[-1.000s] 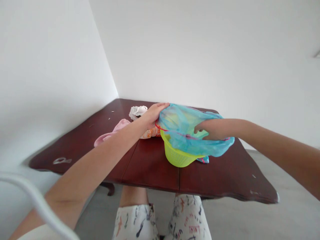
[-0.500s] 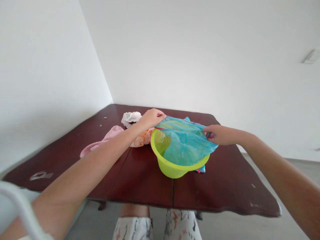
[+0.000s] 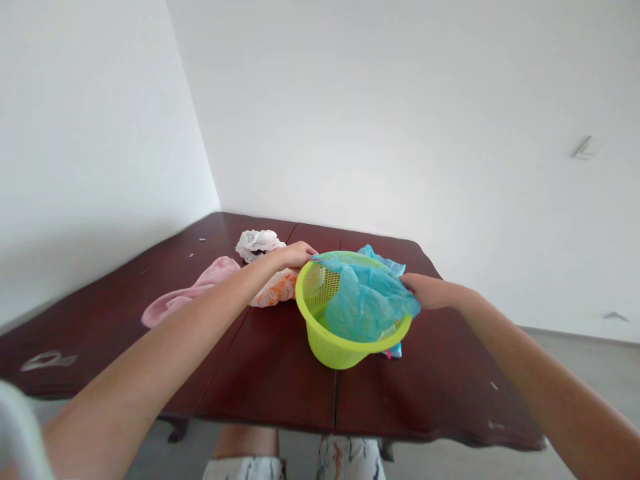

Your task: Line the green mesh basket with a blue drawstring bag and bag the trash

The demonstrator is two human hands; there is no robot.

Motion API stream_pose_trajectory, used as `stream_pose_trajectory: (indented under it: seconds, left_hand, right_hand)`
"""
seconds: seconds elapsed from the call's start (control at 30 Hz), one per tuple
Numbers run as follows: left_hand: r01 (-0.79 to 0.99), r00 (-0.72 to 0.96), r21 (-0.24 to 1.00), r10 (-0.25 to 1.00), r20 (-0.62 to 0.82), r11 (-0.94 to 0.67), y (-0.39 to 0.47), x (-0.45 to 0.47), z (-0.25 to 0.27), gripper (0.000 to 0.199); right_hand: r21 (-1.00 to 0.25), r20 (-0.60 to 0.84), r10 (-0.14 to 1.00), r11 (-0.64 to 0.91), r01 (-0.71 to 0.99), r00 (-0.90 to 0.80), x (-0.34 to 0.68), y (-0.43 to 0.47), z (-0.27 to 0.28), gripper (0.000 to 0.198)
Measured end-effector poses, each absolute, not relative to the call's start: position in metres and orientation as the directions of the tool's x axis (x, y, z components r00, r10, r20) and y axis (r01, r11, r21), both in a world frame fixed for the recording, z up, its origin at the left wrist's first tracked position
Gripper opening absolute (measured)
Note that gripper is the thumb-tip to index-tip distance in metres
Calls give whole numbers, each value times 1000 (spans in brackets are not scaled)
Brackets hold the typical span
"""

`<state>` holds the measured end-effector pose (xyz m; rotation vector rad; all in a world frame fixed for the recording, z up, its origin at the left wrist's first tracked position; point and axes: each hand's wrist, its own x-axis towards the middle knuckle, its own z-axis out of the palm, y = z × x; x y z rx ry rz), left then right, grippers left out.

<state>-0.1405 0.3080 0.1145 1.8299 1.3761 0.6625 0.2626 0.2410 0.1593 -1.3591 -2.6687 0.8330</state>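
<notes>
A thin blue plastic bag [image 3: 367, 303] hangs down into a lime-green plastic basket [image 3: 330, 350] with mesh walls. My left hand [image 3: 299, 254] pinches the bag's edge at the basket's back left rim. On the opposite side, my right hand [image 3: 423, 289] grips the bag just over the right rim, its fingertips partly hidden by the plastic. The bag covers much of the basket's right inside; the left inside wall and part of the floor show. More blue plastic [image 3: 384, 260] lies behind the basket, and a bit with a pink strip pokes out at its front right.
Left of the basket lie an orange-and-white plastic bag [image 3: 277, 288], a crumpled white bag [image 3: 257, 243] and a folded pink cloth [image 3: 195, 291]. They rest on a dark red wooden table [image 3: 270, 380]. Walls stand behind and to the left. A blurred white curved thing [image 3: 23, 433] is at lower left.
Both hands have lowered the blue bag from above the basket to its rim. The bag's stretched top edge has sunk, showing the back rim. The view has shifted slightly.
</notes>
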Motion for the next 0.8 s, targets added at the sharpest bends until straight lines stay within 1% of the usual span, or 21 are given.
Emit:
stream_pose_trajectory:
  seconds: [0.07, 0.1, 0.13, 0.17, 0.2, 0.23, 0.27, 0.3, 0.33, 0.43, 0.5, 0.6, 0.7, 0.73, 0.8]
  left_hand:
    - [597, 299, 789, 953, -56, -141, 298, -150, 120, 32]
    - [597, 294, 786, 956, -28, -161, 290, -156, 124, 36]
    - [594, 295, 774, 955, 44, -219, 281, -161, 127, 41]
    - [591, 319, 742, 937, 145, -316, 270, -167, 130, 46]
    - [582, 372, 685, 893, 254, -438, 258, -172, 133, 50]
    - [565, 446, 609, 827, 342, -557, 246, -176, 136, 52]
    - [544, 524, 529, 756, 392, -652, 235, -180, 138, 54]
    - [529, 592, 462, 699, 400, -712, 225, -181, 140, 54]
    - [528, 637, 418, 670, 381, -739, 217, -182, 142, 55]
    - [585, 658, 311, 663, 357, -749, 207, -178, 147, 60]
    - [614, 657, 264, 667, 351, -744, 208, -174, 149, 61]
    - [648, 651, 243, 691, 315, -722, 215, -171, 149, 58]
    - [665, 662, 187, 686, 301, -723, 222, -169, 146, 61]
    - [663, 673, 157, 674, 303, -732, 223, -168, 145, 60]
    - [649, 694, 106, 644, 322, -753, 225, -165, 143, 51]
  right_hand:
    - [-478, -205, 770, 459, 749, -604, 272, 231, 162, 20]
    - [-473, -177, 790, 455, 754, -587, 278, 223, 163, 21]
    - [-454, -121, 818, 458, 764, -562, 284, 213, 164, 25]
    - [-425, -49, 844, 467, 776, -535, 290, 201, 164, 30]
    - [-397, 24, 859, 478, 783, -512, 295, 187, 163, 36]
    - [-378, 89, 864, 490, 786, -496, 299, 172, 162, 40]
    - [-376, 134, 864, 497, 782, -485, 301, 156, 160, 42]
    - [-396, 160, 868, 494, 774, -471, 301, 141, 157, 42]
    - [-436, 171, 874, 480, 761, -454, 299, 128, 154, 40]
    - [-590, 178, 897, 427, 686, -405, 291, 103, 139, 32]
    - [-662, 232, 897, 429, 615, -376, 286, 98, 125, 29]
    - [-688, 366, 888, 459, 562, -277, 281, 101, 100, 28]
    - [-679, 498, 859, 473, 562, -122, 276, 113, 78, 37]
    - [-688, 517, 852, 472, 550, -85, 274, 118, 72, 41]
    - [-727, 511, 857, 470, 500, -62, 268, 130, 60, 48]
